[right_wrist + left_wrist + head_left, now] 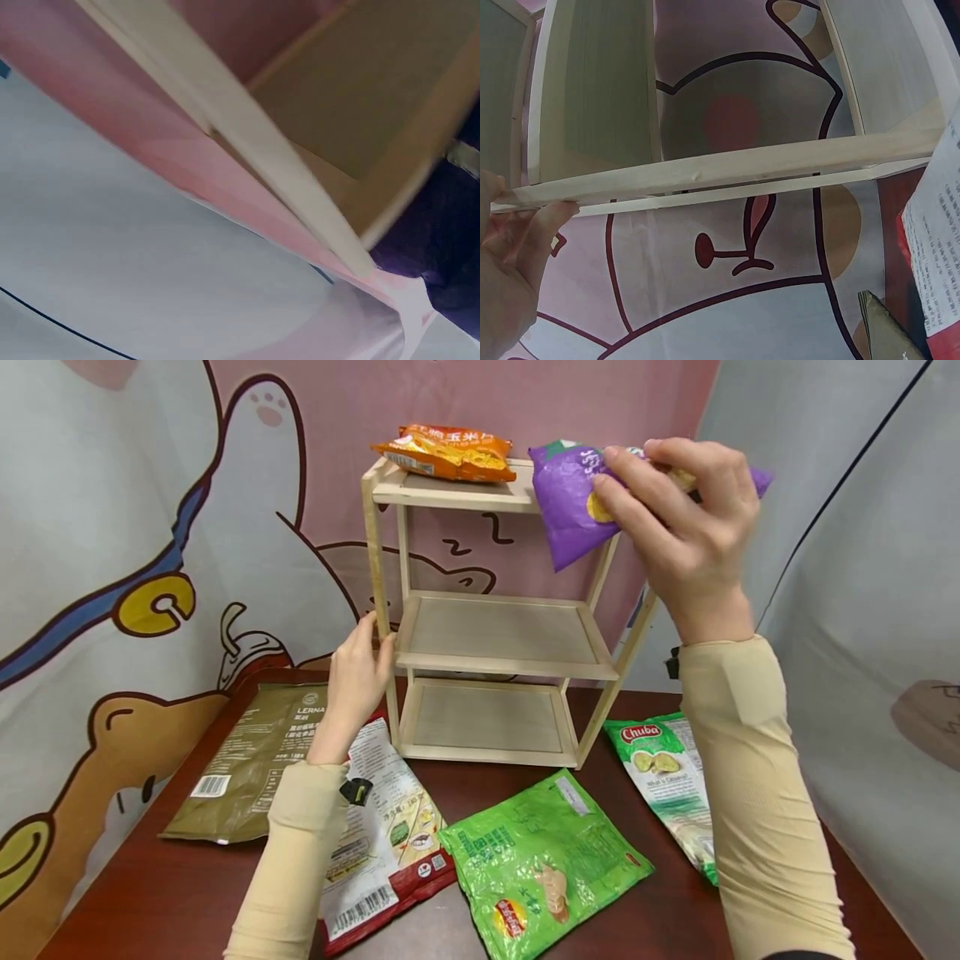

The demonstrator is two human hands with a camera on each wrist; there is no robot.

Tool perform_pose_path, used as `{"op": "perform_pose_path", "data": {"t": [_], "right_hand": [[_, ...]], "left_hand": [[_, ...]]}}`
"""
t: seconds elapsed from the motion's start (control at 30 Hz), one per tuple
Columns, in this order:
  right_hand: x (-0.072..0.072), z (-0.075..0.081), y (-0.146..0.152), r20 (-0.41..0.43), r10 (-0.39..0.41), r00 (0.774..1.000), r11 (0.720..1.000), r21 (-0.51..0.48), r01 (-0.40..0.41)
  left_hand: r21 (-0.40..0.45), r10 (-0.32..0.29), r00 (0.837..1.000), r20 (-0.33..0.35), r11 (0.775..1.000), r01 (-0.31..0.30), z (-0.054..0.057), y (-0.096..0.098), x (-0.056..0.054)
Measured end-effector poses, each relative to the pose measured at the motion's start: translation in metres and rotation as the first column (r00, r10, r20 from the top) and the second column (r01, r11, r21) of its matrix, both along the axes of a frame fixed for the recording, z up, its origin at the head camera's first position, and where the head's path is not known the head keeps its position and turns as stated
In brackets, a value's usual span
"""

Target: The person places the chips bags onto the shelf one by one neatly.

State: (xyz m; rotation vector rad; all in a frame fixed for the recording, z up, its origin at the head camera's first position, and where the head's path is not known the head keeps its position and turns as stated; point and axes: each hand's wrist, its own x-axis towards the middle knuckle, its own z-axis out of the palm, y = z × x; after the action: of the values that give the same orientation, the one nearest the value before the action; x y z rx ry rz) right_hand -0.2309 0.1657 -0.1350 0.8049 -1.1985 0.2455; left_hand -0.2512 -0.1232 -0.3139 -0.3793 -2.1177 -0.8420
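Note:
A purple snack bag (573, 506) is held in my right hand (693, 518), fingers over its top, at the right end of the top tier of a wooden shelf rack (498, 668). The right wrist view shows only a dark part of this bag (420, 232) beside the rack's corner. My left hand (356, 681) grips the rack's left post; in the left wrist view thumb and fingers of that hand (517, 262) are on either side of the post (705, 169). An orange snack bag (453, 453) lies at the left of the top tier.
On the dark red table (405, 922) lie an olive bag (251, 752), a white and red bag (382, 827) behind my left arm, a green chip bag (547, 860) in front of the rack and a green and white Chuba bag (663, 768) at right. A patterned curtain hangs behind.

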Motion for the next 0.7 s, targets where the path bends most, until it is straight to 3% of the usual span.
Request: {"op": "perform_pose_path", "data": {"t": [0.17, 0.33, 0.5, 0.7], "right_hand": [[-0.002, -0.004, 0.002, 0.116, -0.115, 0.987, 0.993, 0.050, 0.109], [-0.002, -0.003, 0.008, 0.248, -0.243, 0.938, 0.968, 0.129, 0.216], [0.001, 0.000, 0.012, 0.365, -0.350, 0.863, 0.931, 0.237, 0.277], [0.003, -0.002, 0.009, 0.512, -0.446, 0.734, 0.893, 0.315, 0.322]], "left_hand": [[0.002, -0.007, 1.000, 0.002, 1.000, 0.007, 0.001, 0.000, 0.000], [-0.001, 0.006, 1.000, 0.002, 1.000, -0.006, 0.001, -0.001, 0.000], [0.000, 0.014, 1.000, 0.004, 1.000, -0.014, 0.001, -0.002, 0.000], [0.003, 0.005, 1.000, 0.005, 1.000, -0.005, 0.001, 0.000, 0.000]]}}
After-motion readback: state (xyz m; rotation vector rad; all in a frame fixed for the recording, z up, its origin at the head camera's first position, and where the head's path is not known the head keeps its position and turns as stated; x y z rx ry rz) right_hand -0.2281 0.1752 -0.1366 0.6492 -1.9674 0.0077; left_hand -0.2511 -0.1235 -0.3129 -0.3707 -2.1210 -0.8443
